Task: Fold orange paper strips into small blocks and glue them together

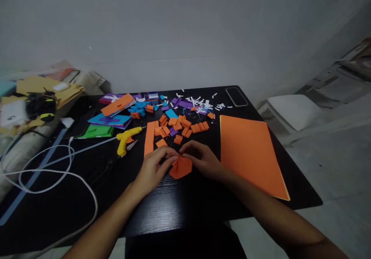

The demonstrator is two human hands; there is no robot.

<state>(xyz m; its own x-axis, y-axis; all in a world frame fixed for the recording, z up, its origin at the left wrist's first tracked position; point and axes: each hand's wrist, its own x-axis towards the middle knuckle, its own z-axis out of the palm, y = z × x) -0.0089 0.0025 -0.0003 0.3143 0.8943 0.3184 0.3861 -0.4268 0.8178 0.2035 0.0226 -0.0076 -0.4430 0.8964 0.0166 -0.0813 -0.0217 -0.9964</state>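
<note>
Between my hands, just above the near part of the table, is a small piece of orange paper (181,168) with angled edges. My left hand (158,164) pinches its left upper side between thumb and fingers. From the other side, my right hand (203,159) grips the upper right edge, its fingers curled. The fingertips of both hands nearly meet at the top of the paper and hide that edge. Just beyond my hands lie several small folded orange paper pieces (178,126). An orange paper strip (149,137) lies close to my left hand.
A yellow glue gun (124,140) rests left of the strip. Large orange sheets (249,154) lie on the right, a phone (236,97) behind them. White paper scraps (199,104) are scattered at the back. Folded coloured papers (110,120) and a white cable (92,197) occupy the left.
</note>
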